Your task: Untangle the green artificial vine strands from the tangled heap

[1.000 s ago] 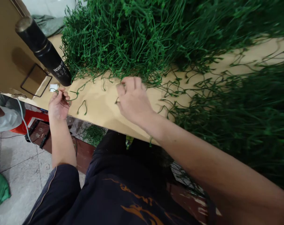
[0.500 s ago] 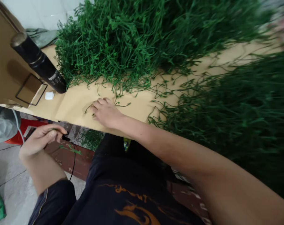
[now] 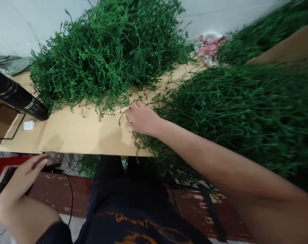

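Note:
My right hand (image 3: 143,118) is low over the tan table, fingers curled down around a thin green plastic stem (image 3: 120,119) that sticks out past the fingertips. It sits at the left edge of a large heap of green artificial stems (image 3: 227,108). A second heap of the same stems (image 3: 105,57) rises behind it against the wall. My left hand (image 3: 25,174) hovers beside the table's front edge at the lower left, its fingers loosely stretched. Nothing shows between them.
A black vacuum flask (image 3: 24,100) stands at the table's left, with a small white paper piece (image 3: 29,125) near it. Pink-and-white cloth (image 3: 210,47) lies at the back. A reddish-brown bench (image 3: 59,189) and a red container (image 3: 6,166) are below the table.
My right hand has moved right to the near heap, the stem travelling with it. My left hand's pinched fingers have loosened. The view has swung right.

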{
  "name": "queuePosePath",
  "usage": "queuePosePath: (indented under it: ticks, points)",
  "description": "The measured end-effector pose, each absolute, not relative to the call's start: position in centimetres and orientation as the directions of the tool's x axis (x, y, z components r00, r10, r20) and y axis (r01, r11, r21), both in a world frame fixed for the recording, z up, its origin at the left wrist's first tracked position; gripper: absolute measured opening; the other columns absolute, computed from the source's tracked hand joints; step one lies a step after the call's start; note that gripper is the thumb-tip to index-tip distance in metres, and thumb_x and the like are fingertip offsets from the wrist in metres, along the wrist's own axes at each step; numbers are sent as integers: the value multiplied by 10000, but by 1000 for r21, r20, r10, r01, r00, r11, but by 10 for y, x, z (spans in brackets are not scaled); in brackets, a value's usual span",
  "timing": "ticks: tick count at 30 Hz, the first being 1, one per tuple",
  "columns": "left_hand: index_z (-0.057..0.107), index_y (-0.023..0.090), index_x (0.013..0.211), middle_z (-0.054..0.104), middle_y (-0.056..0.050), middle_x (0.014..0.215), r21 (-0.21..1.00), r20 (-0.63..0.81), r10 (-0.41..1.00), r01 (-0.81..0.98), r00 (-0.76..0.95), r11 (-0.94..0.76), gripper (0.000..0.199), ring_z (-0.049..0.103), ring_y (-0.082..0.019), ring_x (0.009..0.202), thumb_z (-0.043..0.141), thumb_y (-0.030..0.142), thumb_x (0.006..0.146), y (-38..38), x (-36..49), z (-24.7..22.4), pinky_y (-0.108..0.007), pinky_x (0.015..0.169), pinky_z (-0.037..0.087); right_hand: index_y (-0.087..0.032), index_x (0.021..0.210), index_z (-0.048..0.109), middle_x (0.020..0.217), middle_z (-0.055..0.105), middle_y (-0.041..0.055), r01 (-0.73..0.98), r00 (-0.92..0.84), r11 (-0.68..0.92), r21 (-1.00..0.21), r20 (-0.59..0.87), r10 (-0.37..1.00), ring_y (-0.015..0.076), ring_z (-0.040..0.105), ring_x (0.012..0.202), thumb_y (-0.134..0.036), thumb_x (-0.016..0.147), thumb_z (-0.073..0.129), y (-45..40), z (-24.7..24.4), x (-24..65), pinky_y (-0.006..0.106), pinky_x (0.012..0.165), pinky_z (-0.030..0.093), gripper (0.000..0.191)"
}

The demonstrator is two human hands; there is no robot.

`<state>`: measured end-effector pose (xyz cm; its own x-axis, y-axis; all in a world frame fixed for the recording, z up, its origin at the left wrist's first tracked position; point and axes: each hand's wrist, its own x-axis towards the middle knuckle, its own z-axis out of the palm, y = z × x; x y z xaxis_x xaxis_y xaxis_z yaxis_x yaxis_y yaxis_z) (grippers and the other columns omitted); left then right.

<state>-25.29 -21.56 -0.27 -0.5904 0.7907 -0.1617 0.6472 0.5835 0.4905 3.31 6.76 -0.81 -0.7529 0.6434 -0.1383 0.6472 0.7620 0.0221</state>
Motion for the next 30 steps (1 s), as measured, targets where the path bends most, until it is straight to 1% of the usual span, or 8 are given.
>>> queuePosePath:
  ticks: [5, 8, 12, 16, 19, 23, 28, 30]
  points:
    - [647, 277, 969, 692, -37, 1059, 596, -86, 870, 675, -485, 435, 378, 616, -268, 1015, 510, 557, 756, -174, -218, 26, -426, 953, 451, -184, 1435, 282, 1474, 203, 221, 679, -734, 716, -161, -120, 669, 413, 329, 1273, -504, 775, 569, 86, -20, -16, 490, 952, 383, 787]
    - [653, 200, 930, 683, -92, 1004, 651, -54, 965, 723, -258, 230, 353, 624, -238, 946, 491, 484, 797, -131, -189, 26, -367, 879, 476, -169, 1344, 423, 1382, 337, 221, 685, -728, 711, -157, -103, 678, 396, 388, 1226, -432, 819, 533, 91, -23, -33, 478, 909, 414, 597]
    - [661, 173, 915, 666, -92, 973, 678, -51, 998, 735, 41, 4, 314, 610, -201, 922, 470, 411, 839, -73, -162, 7, -327, 835, 466, -165, 1261, 489, 1247, 438, 220, 656, -755, 753, -58, -57, 653, 322, 536, 1058, -137, 834, 433, 93, -20, -20, 395, 781, 464, 431]
    - [643, 180, 977, 626, -80, 1003, 688, 58, 998, 723, 26, -59, 294, 585, -190, 935, 463, 371, 847, -21, -144, -14, -333, 829, 466, -148, 1156, 551, 1190, 448, 189, 649, -761, 759, -54, -67, 646, 264, 578, 940, -109, 762, 475, 104, -6, 14, 342, 739, 452, 403]
    - [616, 178, 1042, 586, -86, 1051, 643, 187, 982, 756, -3, -121, 285, 569, -196, 956, 501, 322, 824, 13, -131, -22, -360, 877, 457, -137, 1028, 587, 1123, 464, 144, 643, -746, 739, -204, 51, 663, 184, 553, 844, -147, 725, 517, 114, 14, 38, 301, 750, 433, 311]
    - [509, 108, 1213, 500, -158, 1177, 560, 296, 949, 825, -110, -79, 495, 506, -257, 1104, 600, 294, 764, 48, -116, -26, -408, 982, 400, -105, 926, 591, 951, 538, 97, 588, -678, 717, -375, 255, 690, 149, 496, 788, -174, 738, 500, 124, 46, 61, 289, 754, 410, 220]
    - [486, 56, 1220, 462, -225, 1233, 580, 174, 957, 810, -232, 91, 542, 513, -292, 1116, 625, 286, 750, 69, -109, -35, -438, 1000, 379, -122, 840, 583, 781, 568, 40, 548, -555, 647, -529, 348, 755, 115, 474, 689, -160, 769, 447, 131, 75, 82, 279, 669, 391, 158]
    - [525, 80, 1147, 507, -208, 1210, 689, 105, 963, 716, -249, 110, 474, 552, -269, 1058, 622, 322, 751, 71, -108, -36, -436, 974, 401, -127, 833, 574, 766, 564, 36, 539, -521, 638, -549, 378, 765, 110, 468, 675, -162, 777, 434, 130, 80, 89, 277, 648, 381, 155]
